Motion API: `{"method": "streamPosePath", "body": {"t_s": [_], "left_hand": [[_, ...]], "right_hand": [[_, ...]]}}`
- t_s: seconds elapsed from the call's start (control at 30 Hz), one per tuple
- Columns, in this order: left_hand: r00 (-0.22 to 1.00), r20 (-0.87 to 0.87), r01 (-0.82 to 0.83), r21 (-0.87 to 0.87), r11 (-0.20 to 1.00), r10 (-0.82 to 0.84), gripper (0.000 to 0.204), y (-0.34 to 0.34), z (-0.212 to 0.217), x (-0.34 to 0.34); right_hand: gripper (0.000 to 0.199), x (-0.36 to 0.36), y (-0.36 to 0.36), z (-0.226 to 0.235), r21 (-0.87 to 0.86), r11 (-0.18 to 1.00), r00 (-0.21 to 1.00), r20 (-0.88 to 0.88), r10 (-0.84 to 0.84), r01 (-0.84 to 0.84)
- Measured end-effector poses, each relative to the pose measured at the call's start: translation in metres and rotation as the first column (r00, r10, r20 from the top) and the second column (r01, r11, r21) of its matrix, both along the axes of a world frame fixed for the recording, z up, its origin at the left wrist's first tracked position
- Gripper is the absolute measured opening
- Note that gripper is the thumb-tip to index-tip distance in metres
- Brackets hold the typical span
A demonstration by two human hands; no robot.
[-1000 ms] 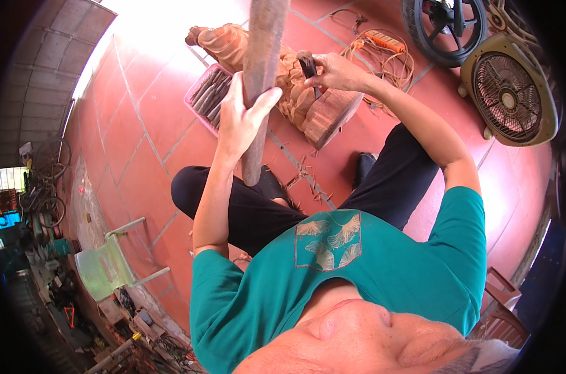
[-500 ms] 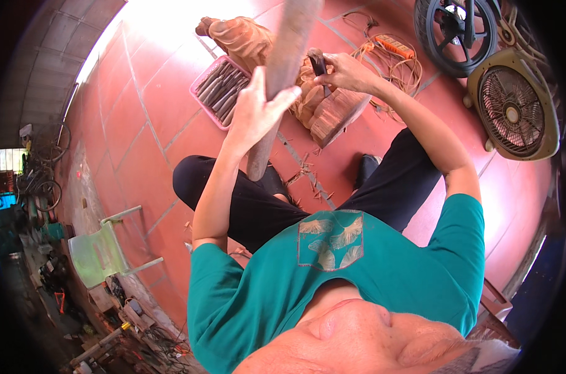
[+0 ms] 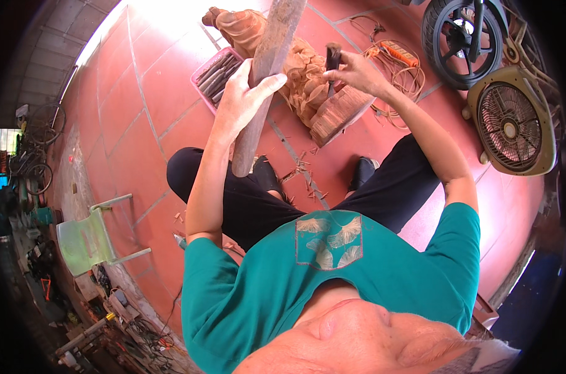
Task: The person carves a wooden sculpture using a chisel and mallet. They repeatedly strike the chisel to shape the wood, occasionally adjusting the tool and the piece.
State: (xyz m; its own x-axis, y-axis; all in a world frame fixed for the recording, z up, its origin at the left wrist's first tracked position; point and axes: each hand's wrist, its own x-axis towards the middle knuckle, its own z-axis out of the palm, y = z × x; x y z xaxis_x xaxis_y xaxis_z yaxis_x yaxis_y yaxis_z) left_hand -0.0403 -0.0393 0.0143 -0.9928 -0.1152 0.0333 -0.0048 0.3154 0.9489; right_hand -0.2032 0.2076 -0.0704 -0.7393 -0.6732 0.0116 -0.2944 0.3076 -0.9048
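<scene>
Chiselling, probably: my brown carved-wood figure (image 3: 304, 73)
Left hand (image 3: 238, 100): gripping grey wooden club (image 3: 275, 47)
Right hand (image 3: 359, 75): pinching slim dark chisel (image 3: 332, 61), steadiness likely next

In your left fingers (image 3: 243, 67), you have a long, grey-brown wooden stick (image 3: 275, 50), slanting out past them both ways. Your right fingers (image 3: 351, 60) pinch a dark-handled chisel (image 3: 332, 60), nearly upright, blade down at the reddish wood carving (image 3: 304, 84) lying beneath them.
</scene>
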Motion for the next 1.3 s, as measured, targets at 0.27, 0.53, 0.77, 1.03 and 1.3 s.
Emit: {"method": "streamPosePath", "body": {"t_s": [0.27,0.53,0.77,1.03,1.3], "left_hand": [[0.99,-0.126,-0.042,0.149,0.988,0.061,0.038,-0.01,0.011,0.006],[0.984,-0.154,-0.054,0.215,0.975,0.089,0.034,-0.002,0.007,0.011],[0.994,0.045,0.109,-0.352,0.93,-0.099,0.055,0.01,-0.021,0.016],[0.989,-0.141,-0.047,-0.055,0.997,0.039,0.045,0.017,0.004,0.02],[0.998,-0.021,0.046,-0.209,0.977,-0.051,0.057,0.006,-0.02,0.017]], "right_hand": [[0.049,0.007,-0.012,-0.001,0.158,0.984,0.883,-0.448,0.144,-0.081],[0.057,0.001,-0.013,-0.014,0.115,0.98,0.815,-0.544,0.2,-0.164],[0.06,0.012,-0.014,-0.008,0.122,0.98,0.797,-0.57,0.201,-0.159],[0.035,0.015,-0.015,-0.004,0.121,0.988,0.858,-0.493,0.145,-0.097],[0.034,0.008,-0.011,-0.008,0.156,0.983,0.88,-0.448,0.156,-0.094]]}}
